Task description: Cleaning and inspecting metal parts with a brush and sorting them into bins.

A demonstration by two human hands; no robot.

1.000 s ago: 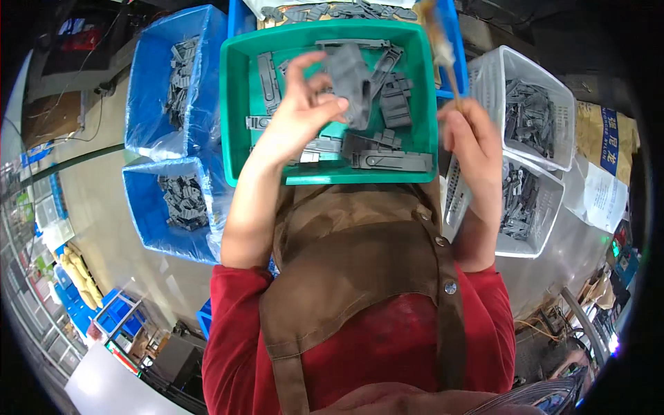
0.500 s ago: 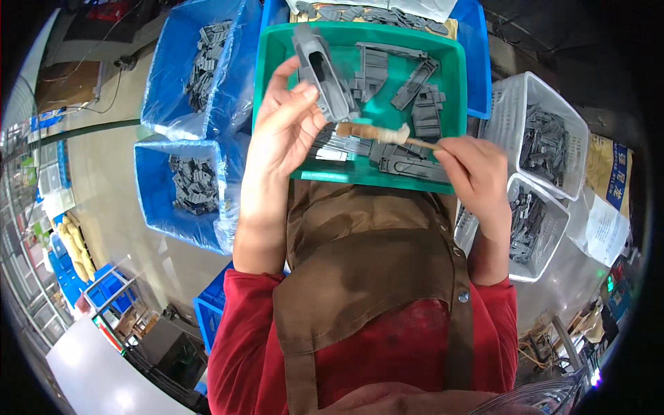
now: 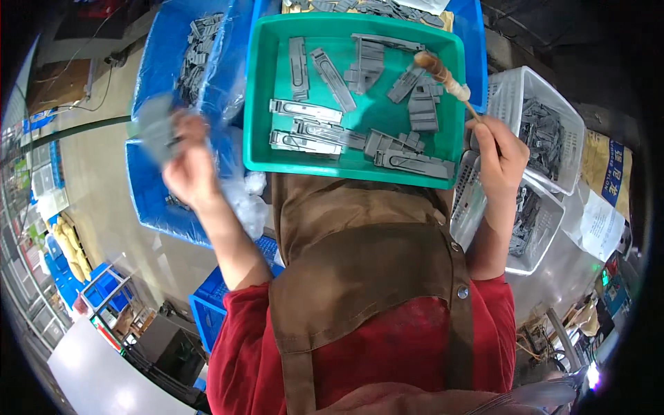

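My left hand (image 3: 190, 159) is out to the left, above the blue lined bins, its fingers closed on a grey plastic part (image 3: 156, 128). Both are smeared by motion. My right hand (image 3: 499, 149) pinches the thin end of a wooden stick (image 3: 473, 108); its thicker brown end with pale wrapping (image 3: 443, 75) points up and left over the green tray (image 3: 270, 59). Several grey plastic parts (image 3: 333, 79) lie scattered in that tray, some long with oval slots, others wider and stepped.
On the left stand an upper blue bin (image 3: 155, 62) and a lower blue bin (image 3: 166, 223), both lined with plastic and holding small grey parts. White crates (image 3: 570, 107) of grey parts stand at the right. Behind the tray is another blue container (image 3: 474, 41).
My left hand has swung left from above the tray to the blue bins, carrying the grey part. My right hand has moved slightly right, and the stick now points upward.
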